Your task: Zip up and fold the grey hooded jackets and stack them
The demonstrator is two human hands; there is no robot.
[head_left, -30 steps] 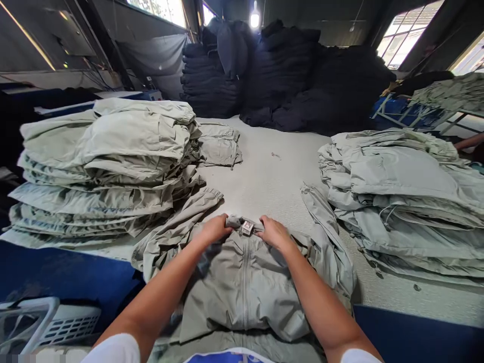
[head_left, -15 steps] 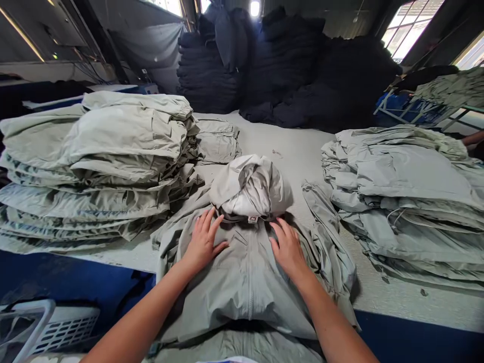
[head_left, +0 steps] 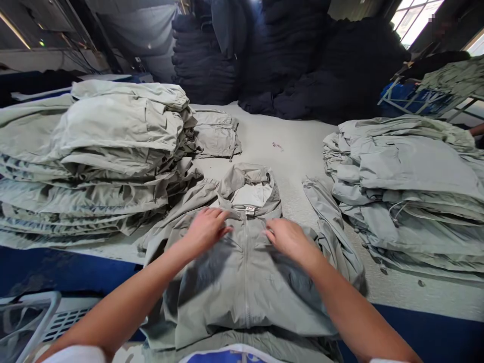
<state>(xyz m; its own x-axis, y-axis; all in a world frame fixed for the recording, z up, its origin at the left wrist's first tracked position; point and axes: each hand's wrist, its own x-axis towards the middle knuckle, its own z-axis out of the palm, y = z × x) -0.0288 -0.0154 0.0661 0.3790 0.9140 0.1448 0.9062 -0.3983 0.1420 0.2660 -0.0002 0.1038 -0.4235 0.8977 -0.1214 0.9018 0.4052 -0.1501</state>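
A grey-green hooded jacket (head_left: 227, 272) lies in front of me, its zip running down the middle and a small white label (head_left: 250, 210) at the neck. Its hood (head_left: 252, 194) is spread toward the far side, with the pale inside showing. At the left of the neck, my left hand (head_left: 206, 229) has its fingers curled on the jacket's cloth. Opposite it, my right hand (head_left: 290, 237) pinches cloth just right of the zip; its fingertips are partly hidden. One sleeve (head_left: 333, 222) stretches away beyond my right hand.
Tall piles of similar folded garments stand on the left (head_left: 121, 131) and right (head_left: 416, 171). A smaller pile (head_left: 215, 133) sits behind the left one. Dark stacked garments (head_left: 287, 65) line the back of the table (head_left: 260, 126). A white plastic basket (head_left: 64, 322) is low at left.
The bunched hood has opened out and now lies flatter, away from me. Both hands have gone from spread fingers on the cloth to curled fingers. The view has tilted slightly down.
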